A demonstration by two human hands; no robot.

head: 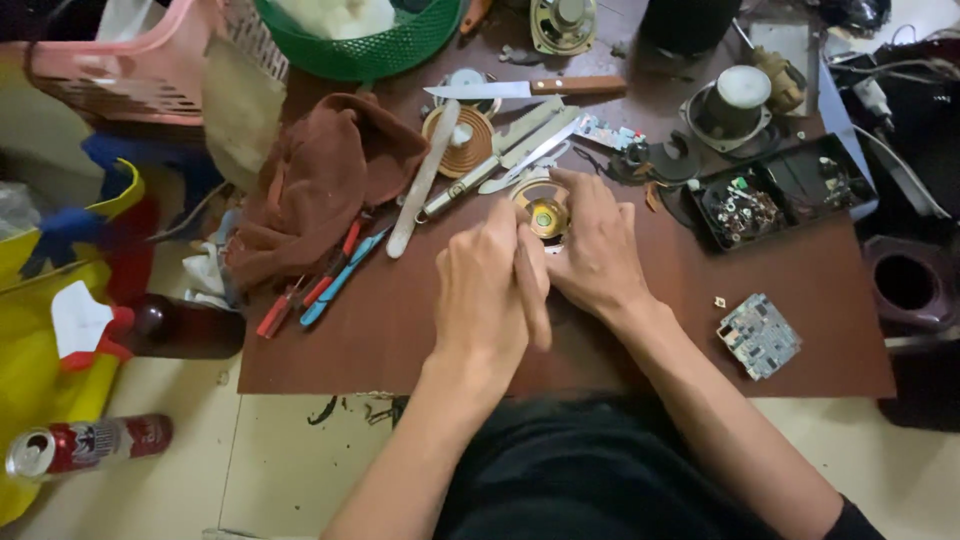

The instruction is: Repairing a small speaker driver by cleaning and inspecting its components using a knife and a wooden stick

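Both my hands meet over a small round speaker (545,215) with a gold centre, lying on the brown table (400,330). My left hand (487,290) rests with its fingers closed against the speaker's near left edge. On the right side, my right hand (592,250) curls around the speaker's rim. What lies under my palms is hidden.
A brown cloth (320,180), red and blue screwdrivers (330,275), a knife (525,89), metal blades (505,150), a coil disc (465,140), a black tray of parts (780,190), a circuit board (760,335), a green basket (360,40) and a drink can (85,445) on the floor.
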